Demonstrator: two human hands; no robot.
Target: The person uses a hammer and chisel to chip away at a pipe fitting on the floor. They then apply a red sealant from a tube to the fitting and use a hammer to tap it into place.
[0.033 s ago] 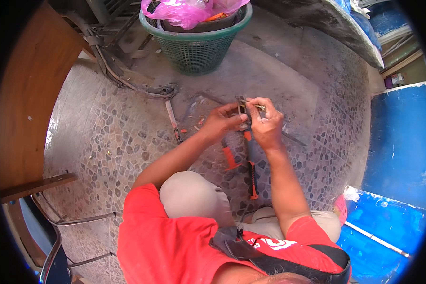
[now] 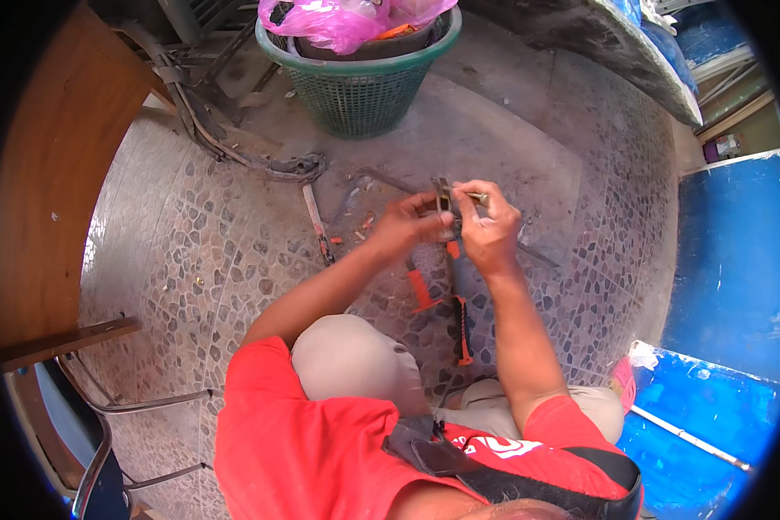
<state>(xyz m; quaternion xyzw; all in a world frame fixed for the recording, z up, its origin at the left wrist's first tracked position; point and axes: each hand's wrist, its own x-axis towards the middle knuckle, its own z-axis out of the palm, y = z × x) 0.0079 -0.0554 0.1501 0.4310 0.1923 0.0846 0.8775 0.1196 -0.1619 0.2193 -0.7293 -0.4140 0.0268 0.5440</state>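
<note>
My left hand (image 2: 410,227) is closed, thumb and fingers gripping a small dark metal piece (image 2: 445,196) with a brassy part, too small to name surely. Pinched in my right hand (image 2: 489,227) is a thin brass-coloured rod-like piece (image 2: 478,198), held against the metal piece's right side. Both hands are close together above the floor. Beneath them lies a hammer-like tool with a black and orange handle (image 2: 461,325); its upper end is partly hidden. Left of it is a second tool with an orange-red handle (image 2: 419,288).
A green mesh basket (image 2: 355,95) with a pink plastic bag (image 2: 338,22) stands ahead. Dark cables (image 2: 208,139) and a narrow strip (image 2: 315,217) lie on the pebble-patterned floor (image 2: 208,251). Brown wooden furniture (image 2: 61,173) is at left, blue panels (image 2: 737,260) at right.
The metal piece between my fingers is turned slightly, and the brass-coloured piece in my right hand shows less. Both arms stay in nearly the same place.
</note>
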